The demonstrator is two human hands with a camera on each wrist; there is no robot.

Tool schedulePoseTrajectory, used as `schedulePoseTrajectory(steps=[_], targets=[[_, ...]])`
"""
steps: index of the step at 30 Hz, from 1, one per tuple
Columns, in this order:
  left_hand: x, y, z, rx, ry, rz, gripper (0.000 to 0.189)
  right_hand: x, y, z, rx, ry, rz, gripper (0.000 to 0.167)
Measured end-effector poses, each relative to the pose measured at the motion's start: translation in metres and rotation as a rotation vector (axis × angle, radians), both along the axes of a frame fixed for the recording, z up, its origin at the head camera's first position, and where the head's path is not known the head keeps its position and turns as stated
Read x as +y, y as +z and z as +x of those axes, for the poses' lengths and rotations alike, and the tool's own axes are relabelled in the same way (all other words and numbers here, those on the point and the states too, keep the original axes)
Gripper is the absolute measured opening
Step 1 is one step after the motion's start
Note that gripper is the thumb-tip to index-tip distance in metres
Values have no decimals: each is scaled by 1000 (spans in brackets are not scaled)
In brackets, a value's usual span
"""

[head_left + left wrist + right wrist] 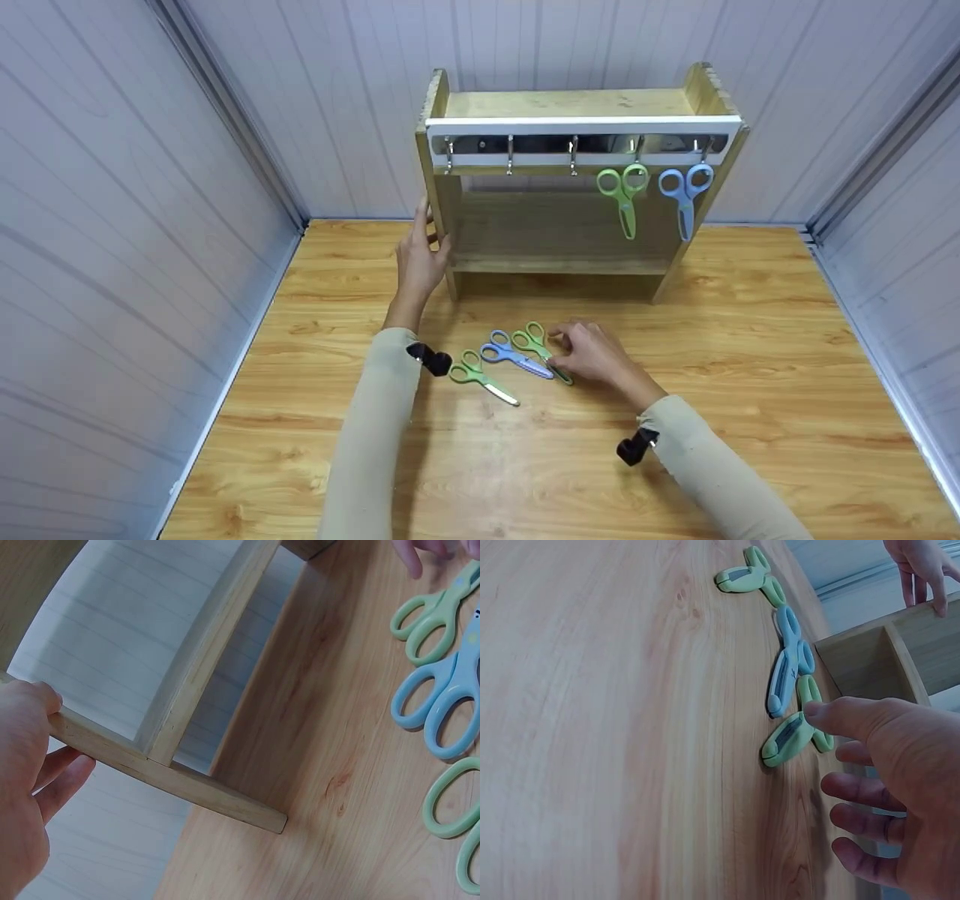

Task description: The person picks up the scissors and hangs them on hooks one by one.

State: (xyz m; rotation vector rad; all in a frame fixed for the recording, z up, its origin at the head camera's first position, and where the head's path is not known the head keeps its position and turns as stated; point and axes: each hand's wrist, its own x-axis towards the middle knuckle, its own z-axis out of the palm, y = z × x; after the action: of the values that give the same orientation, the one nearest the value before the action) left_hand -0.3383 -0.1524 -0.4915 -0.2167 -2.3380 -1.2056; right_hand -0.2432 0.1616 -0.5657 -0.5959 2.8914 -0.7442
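Observation:
My left hand (421, 259) grips the left side panel of a wooden shelf rack (562, 265); in the left wrist view, thumb and fingers lie on either side of the panel edge (112, 746). The right hand (592, 354) hovers just beside the rightmost green scissors (534, 344), its fingers apart and slightly bent. In the right wrist view the thumb (847, 717) overlaps those green scissors (789, 739); whether it touches them I cannot tell. Left of them lie blue scissors (516, 358), then another green pair (480, 376), all flat on the wooden table.
Across the rack's top front runs a white strip (465, 122) with several metal hooks (511, 154). Green scissors (626, 201) and blue scissors (684, 201) hang from its two right hooks. Pale panel walls (90, 225) enclose the wooden table (750, 375) at the back and sides.

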Motion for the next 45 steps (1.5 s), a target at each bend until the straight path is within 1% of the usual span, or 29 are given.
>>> schedulePoseTrajectory(steps=[6,15,22,27,34,41,45], targets=[[0,0,0,-7,-8,4,73,-1,-2,3,-6,0,-1,46],[0,2,1,-12,-7,3,72,-2,-5,2,-3,6,3,42],[0,1,0,-8,-7,12,73,-5,-6,3,-25,-3,8,44],[0,1,0,7,-12,10,72,-5,-6,1,-40,8,14,44],[0,3,1,-16,-5,5,74,-3,-5,-1,-56,-19,11,47],[1,2,0,-18,-9,15,74,-4,-8,-1,-54,-17,4,44],[1,2,0,-15,-11,20,73,-5,-8,0,-59,-20,-5,40]])
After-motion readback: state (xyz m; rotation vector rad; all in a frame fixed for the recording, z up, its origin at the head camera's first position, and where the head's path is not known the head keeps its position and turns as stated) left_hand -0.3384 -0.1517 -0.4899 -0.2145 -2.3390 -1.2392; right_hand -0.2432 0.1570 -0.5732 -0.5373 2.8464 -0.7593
